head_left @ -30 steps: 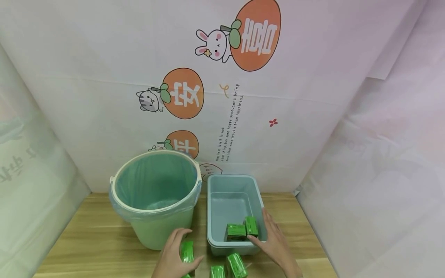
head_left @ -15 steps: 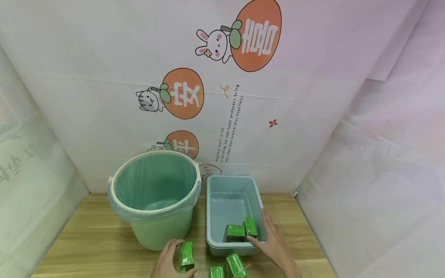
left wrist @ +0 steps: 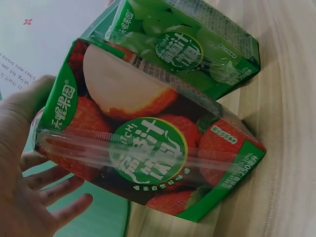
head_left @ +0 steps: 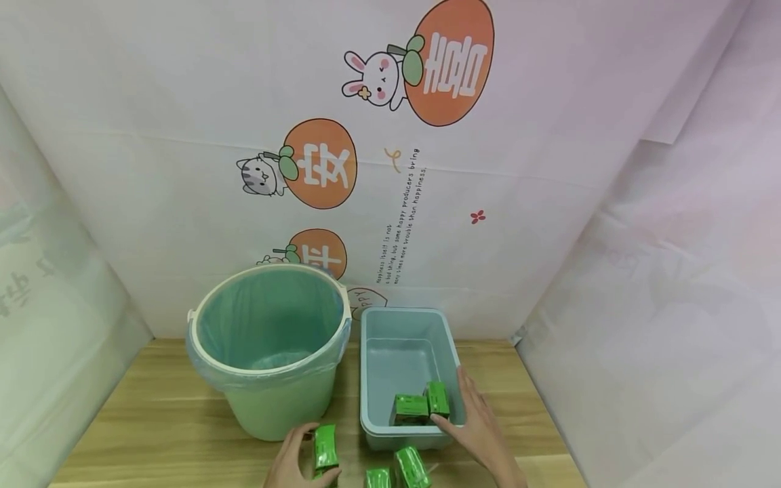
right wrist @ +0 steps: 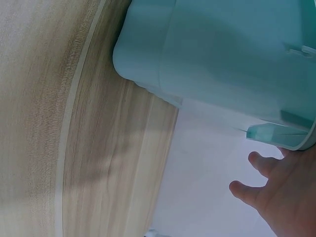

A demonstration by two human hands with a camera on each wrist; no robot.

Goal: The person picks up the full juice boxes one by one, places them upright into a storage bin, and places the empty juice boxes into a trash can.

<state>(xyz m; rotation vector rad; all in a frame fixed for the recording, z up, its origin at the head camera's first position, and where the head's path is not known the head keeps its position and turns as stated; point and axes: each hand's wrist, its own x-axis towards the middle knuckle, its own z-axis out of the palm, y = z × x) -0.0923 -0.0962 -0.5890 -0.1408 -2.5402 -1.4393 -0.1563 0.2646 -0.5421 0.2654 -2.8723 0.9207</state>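
My left hand (head_left: 290,461) pinches a green juice box (head_left: 325,446) between thumb and fingers, near the table's front. In the left wrist view this is a lychee juice box (left wrist: 148,155) with clear film across it; the other fingers spread beside it, free of it. A grape juice box (left wrist: 182,52) stands right behind. My right hand (head_left: 485,434) rests on the right front corner of a blue plastic tub (head_left: 381,430), fingers extended along the outer side and thumb over the rim. Inside the tub lie two green juice boxes, one (head_left: 411,409) left of the other (head_left: 436,398).
A pale green bucket (head_left: 277,407) with a blue liner stands left of the tub. In front of the tub are two more juice boxes, one tilted (head_left: 411,468) and one (head_left: 378,478) cut off by the frame edge. A printed white cloth (head_left: 201,203) hangs behind the wooden table (head_left: 146,413).
My left hand has come in closer around the juice box, its fingers drawing back toward me and its thumb closing in. The right hand has stayed on the tub.
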